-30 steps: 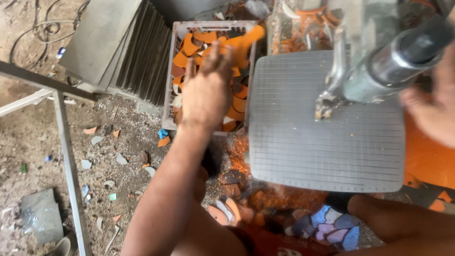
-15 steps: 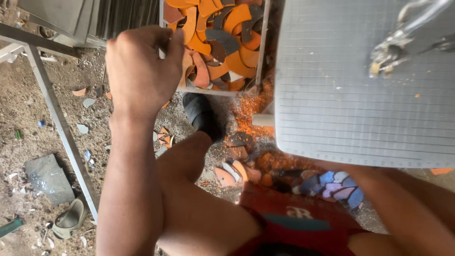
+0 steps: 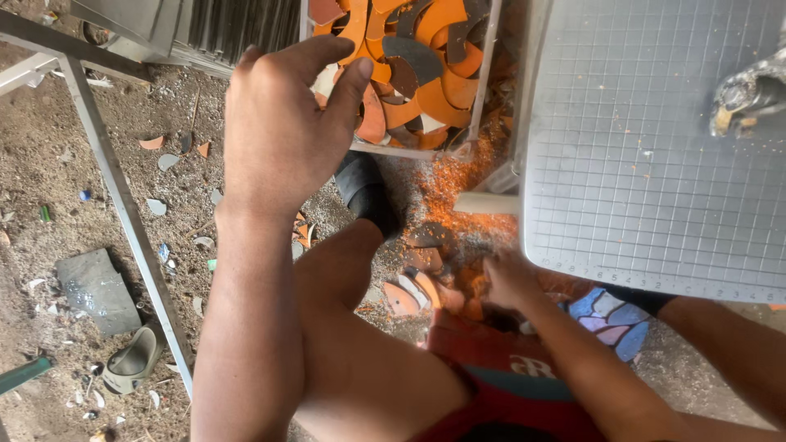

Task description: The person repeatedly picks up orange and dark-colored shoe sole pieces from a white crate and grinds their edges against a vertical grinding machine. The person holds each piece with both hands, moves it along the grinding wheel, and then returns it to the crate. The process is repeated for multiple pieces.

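The left hand (image 3: 278,135) is raised just in front of the crate (image 3: 483,78) of orange and grey curved tile pieces (image 3: 426,74), palm turned away from the camera, its grip loosely spread with fingers slightly curled and holding nothing. The right hand (image 3: 509,280) is low, below the near edge of the gridded grey worktop (image 3: 647,164), resting among orange shards (image 3: 426,286) on the floor; whether its grip is spread or pinching a shard cannot be told. The crate stands left of the worktop, with orange dust between them.
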